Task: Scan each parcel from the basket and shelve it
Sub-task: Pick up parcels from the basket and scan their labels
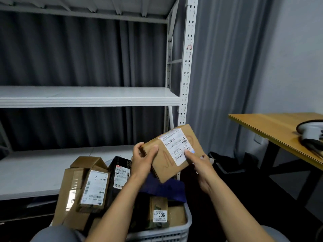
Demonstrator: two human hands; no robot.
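Over basket [174, 233], left hand [142, 161] and right hand [201, 165] grip tilted parcel [164, 159]; right digit on label [176, 147]; covered barcode could spoil scan.

Dark grey curtain [78, 55] hangs across the back, L and centre, in deep folds. Lighter grey curtain [223, 67] hangs R of it. Pale wall [297, 58] at far R. Wooden table [272, 126], light-brown top w/ black legs [272, 159], stands by that wall. On its R end: pale rounded object w/ dark rim [311, 130], cut off by frame edge; dark items [314, 145] just beside it, too unclear to ID. White wall socket [258, 138] below the tabletop. Dark bag-like shape [225, 161] on floor near the lighter curtain's foot.
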